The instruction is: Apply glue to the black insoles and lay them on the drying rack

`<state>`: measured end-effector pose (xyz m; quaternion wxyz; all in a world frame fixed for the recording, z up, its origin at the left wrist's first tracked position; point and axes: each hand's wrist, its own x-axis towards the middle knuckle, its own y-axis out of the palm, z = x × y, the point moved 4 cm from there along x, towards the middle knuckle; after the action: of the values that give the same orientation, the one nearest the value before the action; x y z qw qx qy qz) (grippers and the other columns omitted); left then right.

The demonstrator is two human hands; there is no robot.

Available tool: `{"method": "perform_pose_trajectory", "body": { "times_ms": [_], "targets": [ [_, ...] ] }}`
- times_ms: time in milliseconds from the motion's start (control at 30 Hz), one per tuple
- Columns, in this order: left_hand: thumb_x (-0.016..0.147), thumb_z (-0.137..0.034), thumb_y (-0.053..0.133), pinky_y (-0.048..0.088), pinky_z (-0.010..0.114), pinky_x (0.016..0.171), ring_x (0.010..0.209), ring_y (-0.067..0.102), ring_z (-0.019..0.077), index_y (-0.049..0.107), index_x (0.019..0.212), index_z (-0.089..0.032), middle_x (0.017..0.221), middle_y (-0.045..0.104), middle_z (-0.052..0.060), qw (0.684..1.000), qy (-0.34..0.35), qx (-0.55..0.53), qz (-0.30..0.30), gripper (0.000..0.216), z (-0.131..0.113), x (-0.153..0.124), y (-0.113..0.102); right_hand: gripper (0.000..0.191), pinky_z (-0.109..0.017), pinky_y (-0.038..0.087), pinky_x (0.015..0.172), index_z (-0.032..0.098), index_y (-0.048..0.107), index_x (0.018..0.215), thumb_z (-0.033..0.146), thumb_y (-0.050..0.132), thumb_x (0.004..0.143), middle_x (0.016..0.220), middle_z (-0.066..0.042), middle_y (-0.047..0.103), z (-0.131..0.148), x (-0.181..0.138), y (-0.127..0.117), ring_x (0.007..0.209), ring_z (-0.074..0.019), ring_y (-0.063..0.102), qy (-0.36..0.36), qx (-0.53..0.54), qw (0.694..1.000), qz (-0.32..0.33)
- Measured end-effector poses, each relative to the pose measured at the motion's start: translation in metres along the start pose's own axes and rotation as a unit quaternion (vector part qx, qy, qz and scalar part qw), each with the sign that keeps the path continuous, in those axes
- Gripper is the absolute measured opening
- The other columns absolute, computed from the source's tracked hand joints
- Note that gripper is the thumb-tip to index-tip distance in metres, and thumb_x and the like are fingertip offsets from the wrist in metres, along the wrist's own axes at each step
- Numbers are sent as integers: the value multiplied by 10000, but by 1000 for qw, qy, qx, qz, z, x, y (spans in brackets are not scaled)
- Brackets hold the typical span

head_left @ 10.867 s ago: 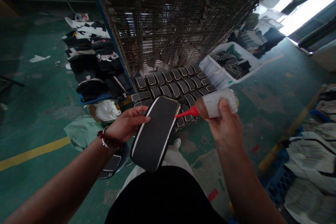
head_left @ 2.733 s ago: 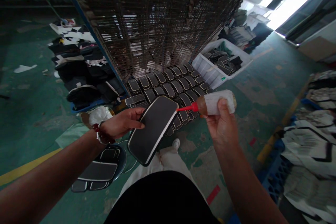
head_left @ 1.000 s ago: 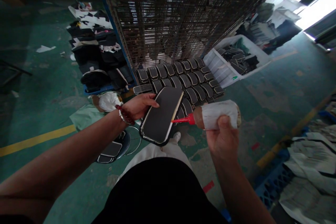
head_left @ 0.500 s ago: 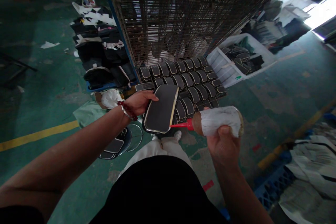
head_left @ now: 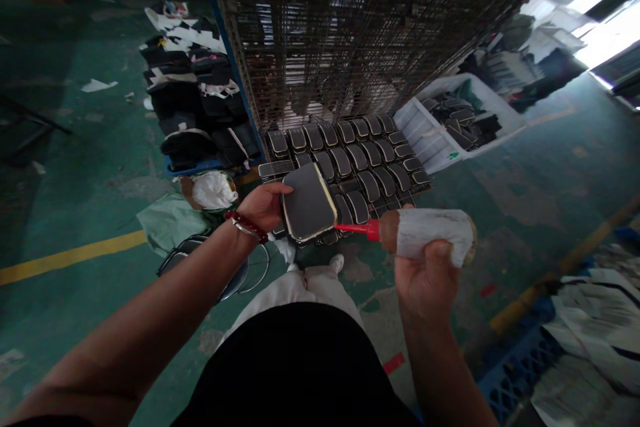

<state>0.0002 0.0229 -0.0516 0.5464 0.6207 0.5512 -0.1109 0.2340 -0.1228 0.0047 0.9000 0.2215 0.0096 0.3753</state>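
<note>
A tall wire rack (head_left: pixel 360 27) fills the upper middle of the view, standing on a green floor (head_left: pixel 75 167) crossed by a yellow line (head_left: pixel 70 257). At the foot of the rack, rows of dark pads (head_left: pixel 360 160) lie side by side on the floor. To the left of the rack sits a heap of black and white pieces (head_left: pixel 195 107); to the right, a white bin (head_left: pixel 450 127) holds more dark pieces. Stacks of pale sheets (head_left: pixel 590 320) lie at the far right, though they are too blurred to make out clearly. A round stool (head_left: pixel 235 273) stands below the left forearm.

The left hand (head_left: pixel 263 203) grips a dark pad with a pale rim (head_left: pixel 307 203) at its left edge, fingers curled behind it, holding it up between the person and the rows on the floor. The right hand (head_left: pixel 425 280) is wrapped firmly around a glue bottle (head_left: pixel 430 237) covered in white cloth. Its red nozzle (head_left: pixel 357 229) touches the pad's lower right rim.
</note>
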Motion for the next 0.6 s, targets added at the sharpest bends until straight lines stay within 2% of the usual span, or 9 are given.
{"method": "perform_pose_trajectory", "body": {
  "times_ms": [100, 167, 233, 333, 400, 500, 600],
  "targets": [
    [748, 1, 553, 671, 442, 787, 775, 798, 290, 640, 1284, -107, 844, 807, 97, 999, 12, -24, -16, 554, 7, -2, 3, 325, -452, 621, 968, 252, 725, 1117, 399, 816, 843, 1099, -52, 761, -4, -3, 4, 1135, -264, 712, 0, 20, 1000, -3],
    [777, 11, 534, 668, 408, 787, 766, 795, 270, 632, 1293, -96, 837, 798, 94, 998, 34, -52, -30, 536, 10, -3, 7, 338, -409, 620, 962, 246, 718, 1122, 416, 817, 848, 1107, -38, 759, -12, -10, 6, 1100, -232, 721, 33, 33, 999, -6],
    [805, 21, 521, 661, 369, 794, 742, 789, 246, 629, 1291, -72, 801, 783, 87, 995, 46, -79, -46, 507, 13, -3, 9, 326, -345, 637, 887, 253, 717, 1107, 441, 815, 860, 1096, -23, 762, -24, -18, 9, 1029, -193, 731, 127, 60, 990, -15],
    [801, 27, 522, 663, 365, 788, 720, 781, 237, 623, 1295, -73, 792, 779, 81, 993, 46, -100, -52, 514, 17, 1, 10, 342, -215, 592, 584, 249, 723, 1047, 509, 829, 852, 1048, -16, 764, -40, -25, 12, 857, -149, 721, 318, 130, 939, -34],
    [779, 29, 534, 670, 376, 764, 708, 779, 239, 623, 1289, -92, 823, 790, 85, 993, 45, -100, -40, 532, 18, 5, 9, 404, -160, 506, 471, 234, 719, 1036, 515, 883, 796, 1056, -21, 758, -38, -17, 14, 825, -139, 702, 368, 184, 910, -47],
    [759, 31, 568, 671, 358, 719, 667, 770, 225, 629, 1251, -107, 824, 791, 78, 994, 53, -85, -33, 514, 19, 8, 4, 514, -129, 504, 497, 222, 706, 1079, 472, 962, 711, 1095, -16, 744, -23, 15, 13, 897, -135, 691, 321, 244, 914, -50],
    [740, 37, 599, 659, 324, 682, 631, 753, 200, 653, 1142, -126, 790, 783, 50, 995, 82, -44, -26, 438, 21, 8, 0, 524, -148, 526, 514, 222, 699, 1086, 462, 969, 707, 1047, 9, 740, -8, 45, 13, 889, -134, 686, 239, 229, 943, -34]
  ]
}}
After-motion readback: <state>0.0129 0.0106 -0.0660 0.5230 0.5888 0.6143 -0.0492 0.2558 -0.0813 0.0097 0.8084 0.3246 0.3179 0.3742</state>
